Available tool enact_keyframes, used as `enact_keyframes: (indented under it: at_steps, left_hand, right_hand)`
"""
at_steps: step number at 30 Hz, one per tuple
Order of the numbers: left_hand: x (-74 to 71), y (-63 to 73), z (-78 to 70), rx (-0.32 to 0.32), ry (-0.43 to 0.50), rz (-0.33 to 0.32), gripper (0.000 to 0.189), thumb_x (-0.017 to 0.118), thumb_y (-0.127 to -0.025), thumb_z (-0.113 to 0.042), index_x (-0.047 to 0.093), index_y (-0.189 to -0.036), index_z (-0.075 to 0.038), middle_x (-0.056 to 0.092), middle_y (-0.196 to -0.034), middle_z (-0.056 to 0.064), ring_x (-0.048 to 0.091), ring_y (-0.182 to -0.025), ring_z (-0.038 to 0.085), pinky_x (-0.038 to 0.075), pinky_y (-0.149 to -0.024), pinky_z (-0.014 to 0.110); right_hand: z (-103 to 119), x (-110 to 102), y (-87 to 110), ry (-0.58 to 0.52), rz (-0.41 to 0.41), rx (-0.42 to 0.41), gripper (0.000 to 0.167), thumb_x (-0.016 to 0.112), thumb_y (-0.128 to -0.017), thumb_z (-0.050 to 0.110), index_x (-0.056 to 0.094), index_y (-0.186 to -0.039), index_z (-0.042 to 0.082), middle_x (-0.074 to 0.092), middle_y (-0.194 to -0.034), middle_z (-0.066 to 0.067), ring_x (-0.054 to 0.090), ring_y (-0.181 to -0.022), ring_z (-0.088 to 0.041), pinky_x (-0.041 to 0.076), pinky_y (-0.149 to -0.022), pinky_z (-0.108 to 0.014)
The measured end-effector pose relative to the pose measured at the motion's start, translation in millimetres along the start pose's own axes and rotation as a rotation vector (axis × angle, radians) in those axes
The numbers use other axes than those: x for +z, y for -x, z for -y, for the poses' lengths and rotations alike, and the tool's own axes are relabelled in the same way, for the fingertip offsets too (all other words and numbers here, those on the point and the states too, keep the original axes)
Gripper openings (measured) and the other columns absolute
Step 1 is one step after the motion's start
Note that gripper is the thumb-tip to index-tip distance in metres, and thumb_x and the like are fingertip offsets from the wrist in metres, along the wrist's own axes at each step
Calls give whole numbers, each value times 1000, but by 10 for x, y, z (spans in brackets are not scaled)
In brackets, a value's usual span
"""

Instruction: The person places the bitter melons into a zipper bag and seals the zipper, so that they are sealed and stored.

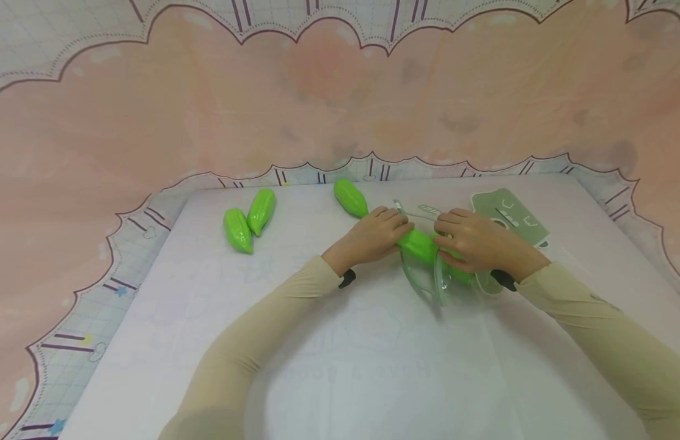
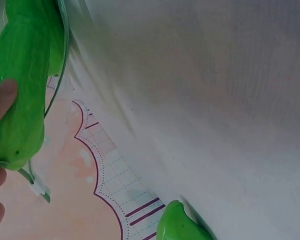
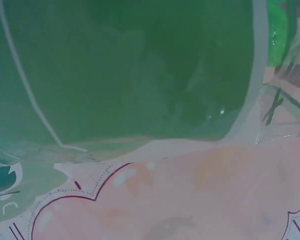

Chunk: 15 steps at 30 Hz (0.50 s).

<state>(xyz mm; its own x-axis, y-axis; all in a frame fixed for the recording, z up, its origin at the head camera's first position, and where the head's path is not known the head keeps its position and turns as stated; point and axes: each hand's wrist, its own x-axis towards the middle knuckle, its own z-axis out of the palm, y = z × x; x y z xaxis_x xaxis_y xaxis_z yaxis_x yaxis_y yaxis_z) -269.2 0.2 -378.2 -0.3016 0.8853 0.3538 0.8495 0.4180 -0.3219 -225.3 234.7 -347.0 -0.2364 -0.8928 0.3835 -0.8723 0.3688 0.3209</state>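
Note:
My left hand (image 1: 375, 235) holds a glossy green plastic vegetable (image 2: 20, 95), elongated with ridged sides, thumb on its side and fingers under its end. The vegetable points into the mouth of a clear plastic bag (image 3: 140, 75) with green edging and a large green print. At the bag's mouth, my right hand (image 1: 471, 238) grips the bag's edge with curled fingers. Another green vegetable (image 2: 55, 40) shows behind the held one, through the clear plastic. The bag's green edging strip (image 1: 440, 278) hangs between and below the hands.
Two green vegetables (image 1: 237, 230) lie side by side at the table's back left. One more vegetable (image 1: 350, 197) lies just beyond my left hand. A green cartoon-face print (image 1: 510, 214) sits behind my right hand. A peach patterned cloth (image 1: 340, 104) rises behind the white table (image 1: 340, 366).

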Motion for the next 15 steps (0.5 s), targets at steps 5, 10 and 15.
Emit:
enact_keyframes:
  at_steps: [5,10,15]
  left_hand:
    - [7,-19,-9,-14,-11,3,40,67,-84,-34,63,-118,-13,65,-112,1,60,-105,16,48,-93,28]
    - [24,-53,-15,5,2,12,39,68,-84,-31,63,-119,-14,65,-113,-1,60,-107,15,47,-95,26]
    - [31,-85,-36,50,18,0,36,68,-84,-29,64,-117,-14,66,-113,-2,60,-106,14,47,-97,26]
  right_hand:
    - [5,-5,3,9,11,9,15,68,-68,16,59,-75,6,58,-76,-7,55,-75,-23,52,-69,-37]
    - [8,-12,3,12,21,17,16,69,-69,16,59,-76,6,58,-77,-7,55,-74,-23,51,-69,-36]
    - [5,-9,1,9,18,14,16,68,-69,16,59,-76,5,58,-77,-7,55,-75,-23,51,-69,-36]
